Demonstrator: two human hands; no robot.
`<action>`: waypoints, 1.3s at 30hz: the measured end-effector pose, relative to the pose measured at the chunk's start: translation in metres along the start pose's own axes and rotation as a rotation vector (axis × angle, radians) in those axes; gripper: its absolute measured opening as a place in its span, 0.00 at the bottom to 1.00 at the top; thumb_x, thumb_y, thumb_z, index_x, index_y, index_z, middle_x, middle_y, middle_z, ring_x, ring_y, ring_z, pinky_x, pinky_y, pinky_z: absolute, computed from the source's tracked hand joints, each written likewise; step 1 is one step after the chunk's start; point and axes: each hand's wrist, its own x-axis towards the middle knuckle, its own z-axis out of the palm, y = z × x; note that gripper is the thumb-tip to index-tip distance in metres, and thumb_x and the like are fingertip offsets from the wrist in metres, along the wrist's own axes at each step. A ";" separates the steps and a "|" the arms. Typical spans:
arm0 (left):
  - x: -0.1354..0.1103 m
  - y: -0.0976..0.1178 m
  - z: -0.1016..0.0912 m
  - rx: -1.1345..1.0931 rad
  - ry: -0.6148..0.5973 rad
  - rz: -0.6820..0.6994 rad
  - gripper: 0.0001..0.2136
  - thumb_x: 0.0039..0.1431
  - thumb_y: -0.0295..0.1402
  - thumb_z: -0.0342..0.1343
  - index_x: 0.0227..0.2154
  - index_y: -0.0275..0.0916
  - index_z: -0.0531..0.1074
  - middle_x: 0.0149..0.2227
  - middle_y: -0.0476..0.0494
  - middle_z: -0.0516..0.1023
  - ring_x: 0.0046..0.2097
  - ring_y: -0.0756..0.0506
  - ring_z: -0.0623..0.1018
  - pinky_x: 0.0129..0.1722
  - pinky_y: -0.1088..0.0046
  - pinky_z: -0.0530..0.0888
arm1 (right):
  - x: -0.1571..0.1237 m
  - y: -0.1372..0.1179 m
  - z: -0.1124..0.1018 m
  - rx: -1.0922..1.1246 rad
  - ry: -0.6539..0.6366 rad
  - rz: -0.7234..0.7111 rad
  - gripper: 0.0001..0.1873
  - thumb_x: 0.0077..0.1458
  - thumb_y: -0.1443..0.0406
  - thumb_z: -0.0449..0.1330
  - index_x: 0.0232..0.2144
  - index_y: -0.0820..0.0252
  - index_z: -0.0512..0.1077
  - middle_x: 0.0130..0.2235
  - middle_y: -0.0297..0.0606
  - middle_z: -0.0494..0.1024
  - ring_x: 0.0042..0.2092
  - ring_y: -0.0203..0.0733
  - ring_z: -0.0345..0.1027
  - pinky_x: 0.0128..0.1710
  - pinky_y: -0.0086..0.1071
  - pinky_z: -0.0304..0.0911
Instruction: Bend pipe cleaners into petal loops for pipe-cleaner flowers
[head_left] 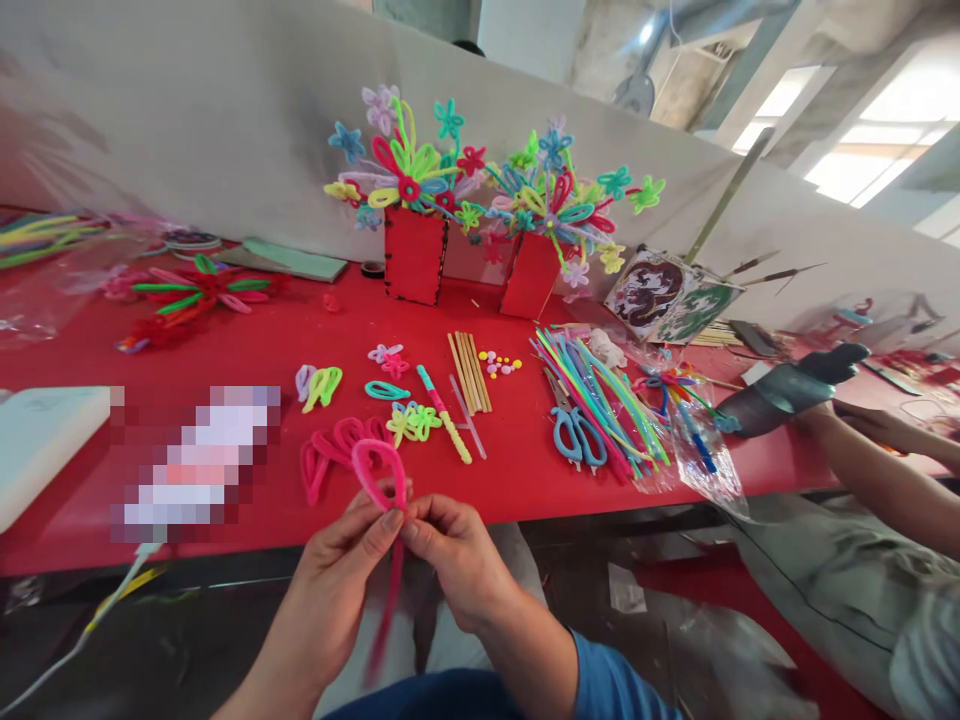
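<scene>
A bright pink pipe cleaner (379, 445) is bent into a loop, its loose tail hanging below the table's front edge. My left hand (341, 570) pinches it at the base of the loop. From the other side, my right hand (457, 555) closes its thumb and fingers on the same spot. Just beyond the hands lie several dark pink pipe cleaner loops (330, 450). Farther on are yellow-green flower shapes (412, 423), a teal loop (386, 390) and a pipe cleaner stick (444, 415) in yellow, pink and blue.
Wooden sticks (470, 372), small beads (501, 364), blue-handled scissors (579, 435) and a bundle of pipe cleaners (600, 400) lie on the red table (525, 490). Two red vases (415, 255) hold pipe cleaner flowers at the back. Another person's arm (877, 470) reaches in at right.
</scene>
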 end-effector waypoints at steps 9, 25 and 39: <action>-0.004 0.003 -0.003 0.207 0.010 0.069 0.10 0.46 0.41 0.61 0.31 0.44 0.79 0.47 0.46 0.75 0.54 0.39 0.67 0.52 0.68 0.65 | -0.001 0.005 0.001 0.128 0.074 0.010 0.15 0.30 0.60 0.69 0.19 0.61 0.69 0.21 0.29 0.68 0.23 0.29 0.55 0.26 0.25 0.52; 0.000 0.008 -0.009 0.236 -0.164 0.107 0.07 0.48 0.37 0.60 0.29 0.43 0.79 0.28 0.48 0.73 0.34 0.46 0.71 0.34 0.73 0.70 | -0.004 -0.002 -0.003 0.029 0.045 0.018 0.17 0.33 0.58 0.69 0.19 0.62 0.68 0.17 0.27 0.65 0.20 0.28 0.53 0.21 0.23 0.50; -0.009 0.014 -0.008 0.308 -0.247 -0.087 0.07 0.44 0.37 0.62 0.21 0.38 0.75 0.24 0.50 0.73 0.29 0.48 0.70 0.30 0.75 0.67 | -0.003 -0.016 -0.017 -0.109 -0.185 -0.102 0.12 0.38 0.59 0.68 0.27 0.59 0.74 0.29 0.32 0.69 0.31 0.34 0.63 0.34 0.28 0.59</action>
